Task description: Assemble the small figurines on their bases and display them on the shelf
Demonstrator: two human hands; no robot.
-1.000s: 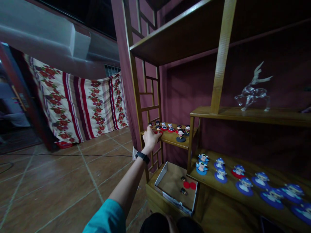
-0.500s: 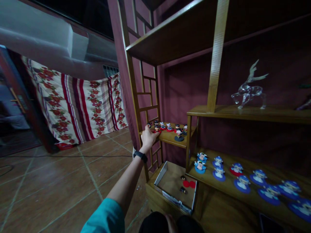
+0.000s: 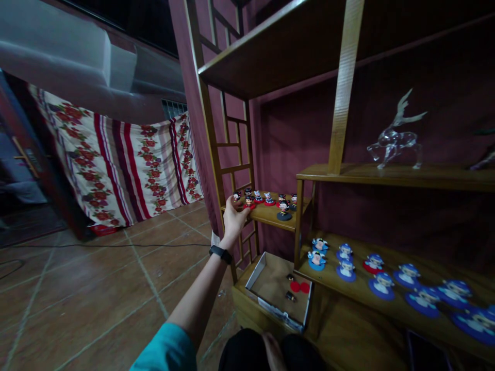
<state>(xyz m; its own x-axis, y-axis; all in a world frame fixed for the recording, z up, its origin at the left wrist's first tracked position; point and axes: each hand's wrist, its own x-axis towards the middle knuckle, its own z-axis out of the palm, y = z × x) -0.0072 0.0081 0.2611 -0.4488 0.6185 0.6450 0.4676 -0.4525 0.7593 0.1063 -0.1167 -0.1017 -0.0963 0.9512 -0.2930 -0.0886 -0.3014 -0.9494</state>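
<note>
My left hand (image 3: 234, 219) reaches to the front left end of a small wooden shelf (image 3: 270, 216). Its thumb and fingers are apart at a dark-haired figurine (image 3: 236, 197), whose base the hand hides. Just right of the thumb stands a similar figurine on a red base (image 3: 249, 202). Farther along are two white cat-like figurines, one of them here (image 3: 269, 198), and several dark-haired ones, among them a figurine on a black base (image 3: 284, 208). Part of what looks like my right hand (image 3: 273, 349) rests between my knees, its fingers hidden.
Below the shelf is an open cardboard box (image 3: 266, 304) with two dark-haired pieces and red discs (image 3: 299, 287). On the lower right shelf (image 3: 332, 283) stand several blue figurines (image 3: 382, 284). A clear deer ornament (image 3: 396, 139) is above. A wooden post (image 3: 299, 226) separates the shelves.
My left hand has shifted slightly left and down, away from the red-based figurine. More of the leftmost figurine shows above the fingers. The view has tilted a little.
</note>
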